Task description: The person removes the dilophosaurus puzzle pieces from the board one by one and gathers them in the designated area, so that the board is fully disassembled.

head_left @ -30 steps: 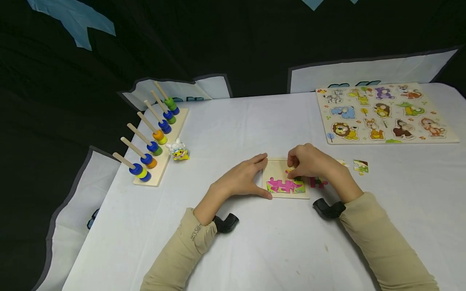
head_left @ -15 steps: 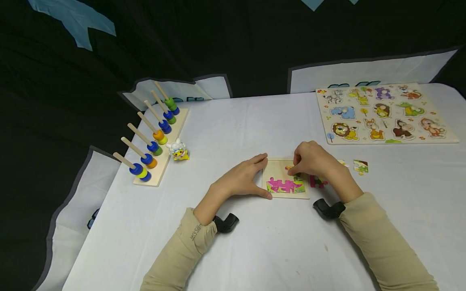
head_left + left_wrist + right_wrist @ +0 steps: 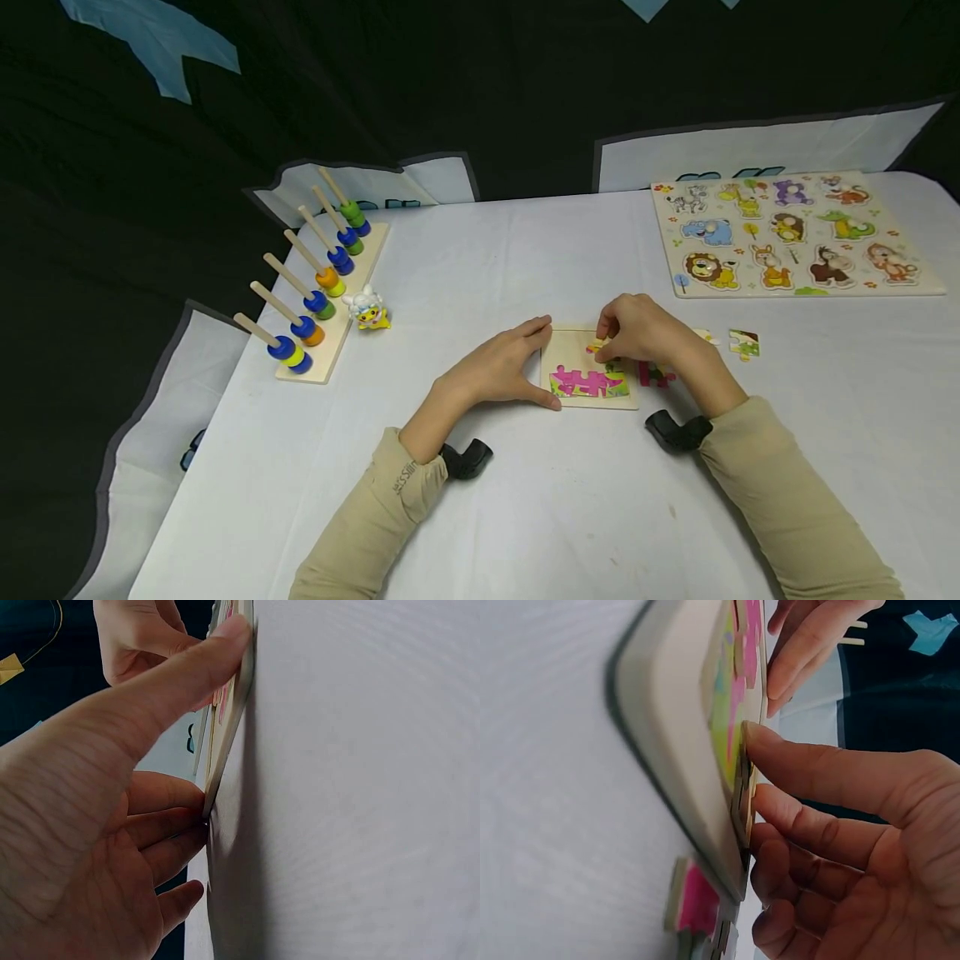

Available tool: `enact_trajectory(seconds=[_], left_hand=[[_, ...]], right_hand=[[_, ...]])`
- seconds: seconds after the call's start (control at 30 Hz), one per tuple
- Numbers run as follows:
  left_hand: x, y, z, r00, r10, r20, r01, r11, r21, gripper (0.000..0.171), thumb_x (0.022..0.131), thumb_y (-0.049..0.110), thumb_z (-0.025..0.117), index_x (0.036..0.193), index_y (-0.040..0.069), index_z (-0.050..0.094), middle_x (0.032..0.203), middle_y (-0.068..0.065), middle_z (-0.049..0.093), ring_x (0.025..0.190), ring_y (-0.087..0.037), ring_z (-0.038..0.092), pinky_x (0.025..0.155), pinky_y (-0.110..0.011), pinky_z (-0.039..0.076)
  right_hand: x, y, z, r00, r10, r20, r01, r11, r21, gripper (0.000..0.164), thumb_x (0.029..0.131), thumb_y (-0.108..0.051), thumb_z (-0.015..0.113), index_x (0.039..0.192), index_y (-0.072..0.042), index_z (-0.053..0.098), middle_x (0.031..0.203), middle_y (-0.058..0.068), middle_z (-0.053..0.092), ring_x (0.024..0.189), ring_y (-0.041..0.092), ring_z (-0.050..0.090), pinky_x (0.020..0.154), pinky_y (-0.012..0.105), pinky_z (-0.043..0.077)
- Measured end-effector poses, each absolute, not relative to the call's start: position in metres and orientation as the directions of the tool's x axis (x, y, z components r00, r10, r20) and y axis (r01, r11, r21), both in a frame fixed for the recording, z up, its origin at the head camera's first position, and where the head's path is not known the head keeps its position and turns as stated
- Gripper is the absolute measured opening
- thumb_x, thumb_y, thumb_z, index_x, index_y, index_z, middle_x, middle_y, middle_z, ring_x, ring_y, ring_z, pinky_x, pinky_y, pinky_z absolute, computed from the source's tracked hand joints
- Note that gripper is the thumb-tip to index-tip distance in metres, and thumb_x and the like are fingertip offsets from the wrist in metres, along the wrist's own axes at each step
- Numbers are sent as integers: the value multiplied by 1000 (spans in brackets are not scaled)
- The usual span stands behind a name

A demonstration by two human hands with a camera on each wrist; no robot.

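Observation:
A small wooden puzzle board (image 3: 567, 348) lies on the table, with joined pink and green jigsaw pieces (image 3: 588, 383) along its near side. My left hand (image 3: 491, 367) holds the board's left side, thumb at the near corner and fingers at the far corner; the left wrist view shows the thumb (image 3: 187, 671) on the rim. Over the board's right part, my right hand (image 3: 637, 329) pinches a jigsaw piece (image 3: 742, 799) between thumb and fingers, low against the board. That piece's picture is mostly hidden. A red-pink loose piece (image 3: 656, 375) lies just right of the board.
Further right lie a loose green and brown piece (image 3: 744, 343) and another partly covered by my right wrist (image 3: 705, 335). An animal peg puzzle (image 3: 798, 233) sits at the back right. To the left stand a peg rack with coloured discs (image 3: 330, 350) and a small figurine (image 3: 367, 310).
My right hand shifts slightly right and then a little back left over the board, still pinching the piece. My left hand and the board stay in place.

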State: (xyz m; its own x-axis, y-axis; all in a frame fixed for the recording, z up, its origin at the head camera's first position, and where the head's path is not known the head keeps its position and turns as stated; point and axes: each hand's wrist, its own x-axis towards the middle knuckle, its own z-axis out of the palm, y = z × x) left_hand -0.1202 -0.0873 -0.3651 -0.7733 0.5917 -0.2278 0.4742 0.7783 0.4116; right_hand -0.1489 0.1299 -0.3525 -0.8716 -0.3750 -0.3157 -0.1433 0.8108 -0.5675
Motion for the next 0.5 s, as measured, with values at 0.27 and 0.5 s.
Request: enact_trajectory(seconds=[0.27, 0.5], left_hand=[[-121, -87, -365, -775, 584, -240, 467, 786, 405, 105, 64, 60, 70, 143, 8, 27, 152, -2, 17, 139, -15, 20, 112, -31, 24], [-120, -87, -364, -776, 582, -242, 464, 787, 406, 104, 63, 60, 71, 143, 8, 27, 152, -1, 18, 139, -15, 20, 112, -30, 24]], right_hand=[[-150, 129, -354, -860, -414, -297, -183, 795, -579, 24, 69, -18, 76, 79, -7, 58, 69, 4, 49, 63, 17, 45, 51, 25, 35], [-151, 130, -355, -852, -437, -287, -202, 782, -590, 25, 67, -17, 77, 78, -7, 57, 64, 2, 50, 58, 15, 45, 49, 24, 35]])
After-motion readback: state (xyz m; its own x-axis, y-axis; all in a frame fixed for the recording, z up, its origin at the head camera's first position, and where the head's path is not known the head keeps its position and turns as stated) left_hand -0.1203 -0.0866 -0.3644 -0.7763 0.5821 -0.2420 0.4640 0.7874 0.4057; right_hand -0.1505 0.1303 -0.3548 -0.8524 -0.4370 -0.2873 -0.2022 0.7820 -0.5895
